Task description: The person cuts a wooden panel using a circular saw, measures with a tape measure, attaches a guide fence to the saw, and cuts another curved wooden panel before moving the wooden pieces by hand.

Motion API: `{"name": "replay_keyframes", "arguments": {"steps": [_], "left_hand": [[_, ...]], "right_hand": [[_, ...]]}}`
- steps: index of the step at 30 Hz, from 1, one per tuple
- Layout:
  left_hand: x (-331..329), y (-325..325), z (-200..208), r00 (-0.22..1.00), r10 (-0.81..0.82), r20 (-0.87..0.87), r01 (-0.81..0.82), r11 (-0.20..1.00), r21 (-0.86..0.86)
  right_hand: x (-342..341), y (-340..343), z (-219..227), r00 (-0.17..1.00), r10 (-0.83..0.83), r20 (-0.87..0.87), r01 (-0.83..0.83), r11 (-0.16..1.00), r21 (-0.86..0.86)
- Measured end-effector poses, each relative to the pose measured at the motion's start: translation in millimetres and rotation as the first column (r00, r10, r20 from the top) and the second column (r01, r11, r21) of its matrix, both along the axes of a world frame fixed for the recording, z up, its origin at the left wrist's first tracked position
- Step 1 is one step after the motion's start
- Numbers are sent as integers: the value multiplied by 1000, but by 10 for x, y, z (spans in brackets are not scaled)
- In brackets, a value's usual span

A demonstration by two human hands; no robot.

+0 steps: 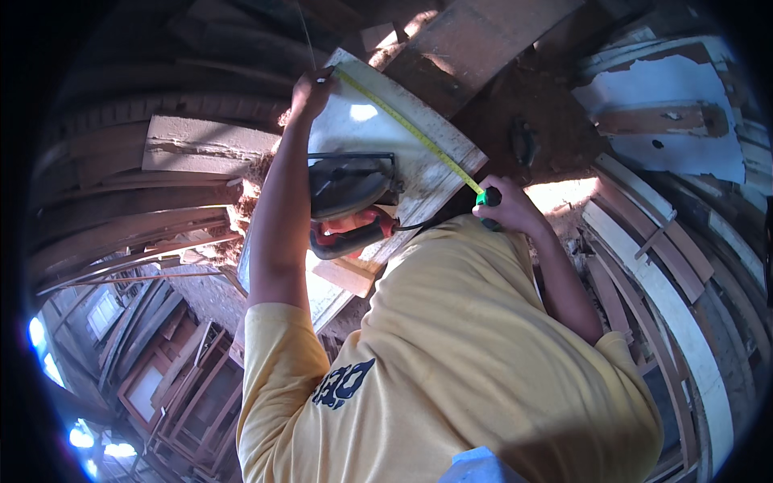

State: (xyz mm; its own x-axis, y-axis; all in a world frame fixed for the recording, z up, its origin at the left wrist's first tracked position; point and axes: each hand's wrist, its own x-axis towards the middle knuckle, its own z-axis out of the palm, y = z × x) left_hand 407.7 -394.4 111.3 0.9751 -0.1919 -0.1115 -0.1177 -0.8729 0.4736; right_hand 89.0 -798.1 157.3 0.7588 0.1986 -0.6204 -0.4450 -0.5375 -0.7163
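Green-and-black tape measure [485, 199] with a yellow blade lies stretched across a worn, whitish wooden tabletop [362, 133], its case just beyond the tabletop's right edge. Curled fingers of the right hand [509, 208] are closed around the case. At the tabletop's far corner, the left hand [311, 92] is at the blade's other end, fingers bent; I cannot tell whether they pinch or press it. Between the person's arms, a red-and-black handheld power tool [350, 193] rests on the tabletop, near a pale brown wooden block [342, 276].
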Motion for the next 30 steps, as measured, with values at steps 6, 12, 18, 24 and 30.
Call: {"name": "replay_keyframes", "arguments": {"steps": [6,12,18,24,30], "left_hand": [[23,-114,90,992,18,-127,-21,1000,-18],[-131,60,539,981,-34,-192,6,989,-148],[-1222,316,1685,946,315,76,-240,839,-489],[-3356,801,1795,589,805,79,-648,528,-550],[-4992,395,1137,354,916,-191,-872,249,-421]], "right_hand": [[13,1,56,1000,-8,27,9,999,-41],[330,36,254,986,-74,-149,110,963,245],[1347,-302,519,972,-201,-118,226,935,274],[2593,-772,-379,841,207,500,128,821,-557],[3136,-336,-736,672,520,527,167,587,-792]]}}
